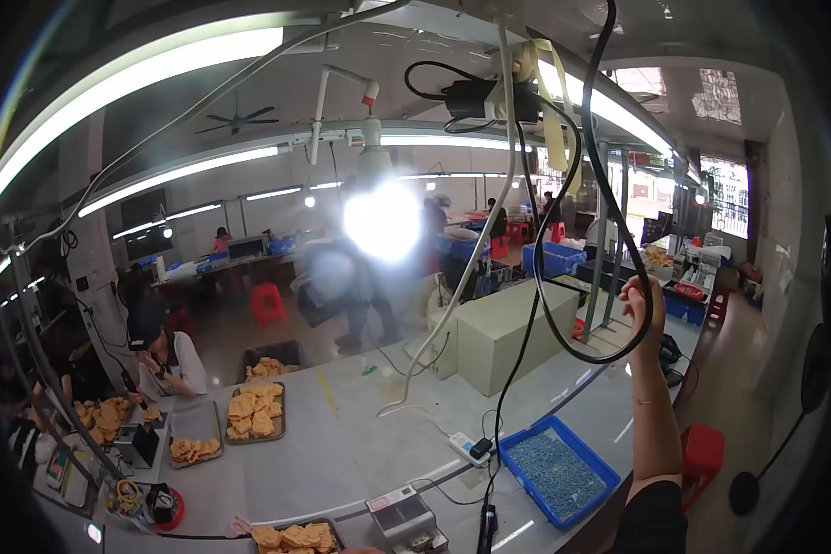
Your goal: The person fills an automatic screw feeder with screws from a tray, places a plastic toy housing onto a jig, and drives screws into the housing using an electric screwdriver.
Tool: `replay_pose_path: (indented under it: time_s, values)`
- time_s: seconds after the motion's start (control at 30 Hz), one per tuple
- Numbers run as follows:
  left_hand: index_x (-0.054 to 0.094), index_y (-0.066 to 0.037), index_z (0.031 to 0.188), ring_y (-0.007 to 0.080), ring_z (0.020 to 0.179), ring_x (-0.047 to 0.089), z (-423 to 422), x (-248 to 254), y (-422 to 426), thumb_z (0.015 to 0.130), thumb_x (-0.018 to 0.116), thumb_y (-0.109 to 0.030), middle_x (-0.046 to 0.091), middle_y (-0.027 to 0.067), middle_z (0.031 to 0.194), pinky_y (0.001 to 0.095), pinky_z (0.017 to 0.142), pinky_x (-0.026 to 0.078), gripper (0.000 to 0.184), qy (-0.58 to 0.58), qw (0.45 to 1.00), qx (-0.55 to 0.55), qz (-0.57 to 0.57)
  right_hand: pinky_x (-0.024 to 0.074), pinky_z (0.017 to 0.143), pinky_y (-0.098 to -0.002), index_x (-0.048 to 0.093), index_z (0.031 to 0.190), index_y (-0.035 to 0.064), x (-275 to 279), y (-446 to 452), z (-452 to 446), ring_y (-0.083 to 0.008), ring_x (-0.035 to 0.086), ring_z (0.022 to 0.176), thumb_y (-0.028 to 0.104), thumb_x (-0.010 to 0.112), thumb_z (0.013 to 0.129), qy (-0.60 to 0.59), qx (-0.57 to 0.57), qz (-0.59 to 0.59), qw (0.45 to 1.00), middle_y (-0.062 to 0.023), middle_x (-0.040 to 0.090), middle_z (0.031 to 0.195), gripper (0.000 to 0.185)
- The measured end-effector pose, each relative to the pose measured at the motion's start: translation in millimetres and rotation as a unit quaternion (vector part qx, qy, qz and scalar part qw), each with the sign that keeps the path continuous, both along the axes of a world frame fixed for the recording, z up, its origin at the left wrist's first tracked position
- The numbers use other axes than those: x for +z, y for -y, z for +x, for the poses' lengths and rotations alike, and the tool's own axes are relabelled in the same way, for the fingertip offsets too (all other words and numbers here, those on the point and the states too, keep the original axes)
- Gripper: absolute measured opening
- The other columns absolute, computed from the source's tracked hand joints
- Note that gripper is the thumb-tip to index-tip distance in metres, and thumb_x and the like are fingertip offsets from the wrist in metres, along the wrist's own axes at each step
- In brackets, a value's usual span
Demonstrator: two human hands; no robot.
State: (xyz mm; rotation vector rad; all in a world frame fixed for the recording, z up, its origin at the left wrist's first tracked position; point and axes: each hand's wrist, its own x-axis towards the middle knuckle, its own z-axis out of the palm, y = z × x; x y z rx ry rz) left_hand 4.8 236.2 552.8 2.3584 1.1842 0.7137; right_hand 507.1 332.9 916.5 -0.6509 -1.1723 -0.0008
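Note:
My right hand (644, 309) is raised at the right, its fingers curled beside a hanging black cable (572, 348); whether it grips anything is too small to tell. Below that forearm, to its left, a blue tray (563, 471) of small blue-grey pieces lies on the table. Of my left hand, only a small skin-coloured patch (364, 551) shows at the bottom edge, with its fingers hidden. Near that patch are a metal tray of orange-yellow pieces (295, 538) and a small grey device with a clear cover (404, 517).
A pale green box (508, 337) stands on the grey table (323, 462). A white power strip (469, 449) lies by the blue tray. Trays of yellow pieces (255, 412) sit at left, near a seated person (171, 360). A lit bulb (381, 222) and cables hang overhead.

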Motion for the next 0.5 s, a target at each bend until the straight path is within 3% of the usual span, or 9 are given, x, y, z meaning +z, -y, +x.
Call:
replay_pose_path:
  time_s: [0.03,0.07,0.1,0.2,0.27,0.3,0.4,0.5]
  values:
    - [0.055,-0.007,0.100,0.0280,0.079,0.057,1,32,-38,0.067,0.068,-0.009,0.057,0.0124,0.089,0.0353,0.066,0.048,0.036,0.041,0.970,-0.038,0.237,0.0379,0.061,-0.0183,0.052,0.095,0.0047,18,-1,1,-0.0058,0.048,0.069,0.008,0.048,0.085,0.017,0.013,0.003,1.000,-0.0005,0.053,0.079,0.011]
    - [0.059,-0.009,0.092,0.0265,0.068,0.057,24,109,-48,0.068,0.064,-0.002,0.059,0.0096,0.079,0.0348,0.061,0.048,0.025,0.075,0.974,0.002,0.213,0.0389,0.063,-0.0182,0.053,0.095,0.0041,34,-6,3,-0.0057,0.049,0.070,0.007,0.048,0.086,0.034,0.027,0.007,0.999,-0.0004,0.054,0.077,0.011]
    - [0.058,-0.009,0.092,0.0276,0.071,0.057,40,161,-67,0.069,0.062,-0.001,0.058,0.0104,0.082,0.0353,0.062,0.048,0.026,0.072,0.936,0.020,0.343,0.0388,0.062,-0.0181,0.054,0.094,0.0043,50,-14,4,-0.0058,0.050,0.072,0.007,0.048,0.086,0.062,0.016,0.024,0.998,-0.0007,0.055,0.078,0.011]
    - [0.059,-0.007,0.093,0.0275,0.080,0.057,86,275,-121,0.072,0.059,0.000,0.058,0.0110,0.086,0.0350,0.068,0.046,0.023,0.111,0.887,0.088,0.439,0.0399,0.060,-0.0188,0.059,0.093,0.0029,93,-46,1,-0.0059,0.053,0.071,0.005,0.051,0.086,0.132,-0.006,0.102,0.986,-0.0015,0.058,0.079,0.010]
    - [0.059,-0.004,0.094,0.0268,0.079,0.057,119,349,-145,0.075,0.055,0.004,0.057,0.0113,0.085,0.0328,0.069,0.045,0.022,0.131,0.868,0.100,0.469,0.0430,0.063,-0.0212,0.059,0.093,0.0030,120,-57,-3,-0.0096,0.056,0.069,0.002,0.052,0.084,0.187,-0.070,0.161,0.967,-0.0041,0.061,0.082,0.012]
    - [0.058,-0.003,0.094,0.0274,0.077,0.056,134,381,-160,0.077,0.054,0.003,0.055,0.0129,0.083,0.0317,0.069,0.044,0.018,0.169,0.850,0.076,0.493,0.0443,0.064,-0.0234,0.060,0.093,0.0037,135,-56,-9,-0.0127,0.057,0.071,0.001,0.052,0.082,0.218,-0.120,0.229,0.941,-0.0055,0.061,0.083,0.013]
    - [0.057,-0.004,0.101,0.0182,0.086,0.057,160,456,-206,0.082,0.054,-0.001,0.058,0.0085,0.092,0.0283,0.077,0.045,0.020,0.207,0.810,0.088,0.541,0.0467,0.066,-0.0315,0.061,0.090,0.0045,191,-53,-34,-0.0213,0.059,0.077,0.000,0.056,0.076,0.296,-0.199,0.424,0.833,-0.0095,0.062,0.087,0.015]
    - [0.055,-0.006,0.110,0.0176,0.090,0.057,197,524,-221,0.084,0.056,-0.006,0.058,0.0083,0.099,0.0297,0.082,0.045,0.027,0.251,0.778,0.036,0.575,0.0467,0.069,-0.0361,0.064,0.085,0.0058,226,-55,-55,-0.0244,0.059,0.082,0.012,0.061,0.076,0.312,-0.243,0.413,0.820,-0.0089,0.062,0.088,0.012]
